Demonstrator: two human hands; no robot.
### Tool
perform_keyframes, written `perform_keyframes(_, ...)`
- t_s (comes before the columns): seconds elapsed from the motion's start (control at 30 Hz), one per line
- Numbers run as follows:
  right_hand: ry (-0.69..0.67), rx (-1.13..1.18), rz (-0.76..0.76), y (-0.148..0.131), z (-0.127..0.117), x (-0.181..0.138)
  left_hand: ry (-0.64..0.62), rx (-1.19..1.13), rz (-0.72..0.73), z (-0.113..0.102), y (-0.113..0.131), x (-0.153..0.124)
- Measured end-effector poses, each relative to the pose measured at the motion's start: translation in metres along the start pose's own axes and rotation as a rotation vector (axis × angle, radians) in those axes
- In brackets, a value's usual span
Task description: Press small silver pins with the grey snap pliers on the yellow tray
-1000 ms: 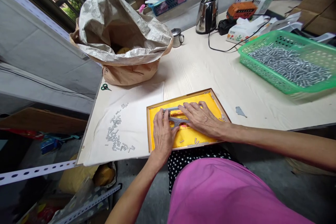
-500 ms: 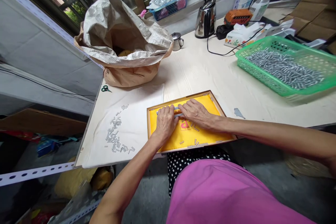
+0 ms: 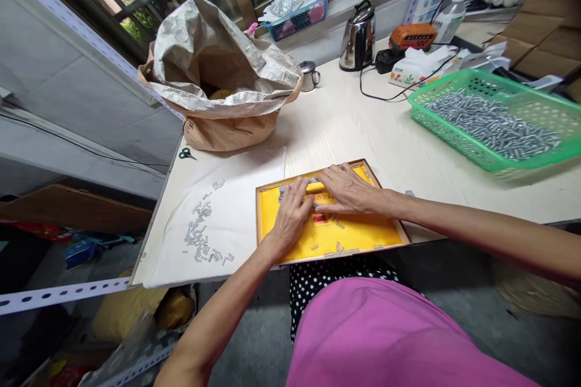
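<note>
A shallow tray (image 3: 267, 236) with a yellow bottom and a brown rim lies at the table's front edge. Inside it, my left hand (image 3: 293, 211) rests with fingers stretched forward and slightly apart. My right hand (image 3: 347, 190) is beside it, fingers extended and thumb pointing left. Both hands lie over a grey-blue object (image 3: 281, 193), mostly hidden beneath them; its kind is unclear. Several small metal pins (image 3: 339, 248) are scattered on the yellow bottom near the front rim. A red printed mark (image 3: 320, 218) shows below the hands.
On a white cloth (image 3: 177, 266) at left lie many loose metal pins (image 3: 197, 236). Green scissors (image 3: 186, 153) and a large open sack (image 3: 231, 130) are behind. A green basket (image 3: 454, 139) of metal pins sits right. Further back stand a steel kettle (image 3: 354, 42) and a lidded cup (image 3: 308, 77).
My fingers have straightened and spread from a closer grip on the grey-blue object. More red print shows between my hands. The camera view has shifted slightly.
</note>
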State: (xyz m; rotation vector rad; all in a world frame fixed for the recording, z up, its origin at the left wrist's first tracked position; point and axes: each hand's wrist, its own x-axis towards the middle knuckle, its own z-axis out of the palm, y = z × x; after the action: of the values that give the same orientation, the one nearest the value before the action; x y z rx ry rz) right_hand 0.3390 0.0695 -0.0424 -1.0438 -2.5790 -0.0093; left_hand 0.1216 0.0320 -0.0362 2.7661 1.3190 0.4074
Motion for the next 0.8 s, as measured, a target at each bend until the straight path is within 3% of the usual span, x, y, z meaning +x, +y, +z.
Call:
perform_keyframes(0.13,0.047,0.083,0.098,0.028,-0.003,-0.014,-0.048,0.002,0.205,-0.006,0.020,-0.003)
perform_keyframes(0.27,0.052,0.144,0.088,0.052,-0.004,-0.024,-0.038,0.006,0.252,-0.020,0.042,0.002)
perform_keyframes(0.37,0.061,0.185,0.122,0.060,-0.010,-0.032,0.015,0.022,0.136,-0.035,0.035,-0.012)
perform_keyframes(0.47,0.064,0.236,0.190,0.066,-0.016,-0.045,0.097,0.104,-0.217,-0.057,-0.001,-0.054)
perform_keyframes(0.53,0.066,0.277,0.223,0.068,-0.016,-0.054,0.026,0.166,-0.427,-0.071,-0.032,-0.092)
perform_keyframes(0.6,0.077,0.307,0.250,0.069,-0.013,-0.060,-0.166,0.191,-0.506,-0.083,-0.058,-0.129)
perform_keyframes(0.7,0.101,0.320,0.249,0.063,-0.005,-0.062,-0.409,0.148,-0.503,-0.090,-0.077,-0.165)
perform_keyframes(0.8,0.098,0.319,0.198,0.053,-0.001,-0.057,-0.492,0.106,-0.474,-0.090,-0.080,-0.178)
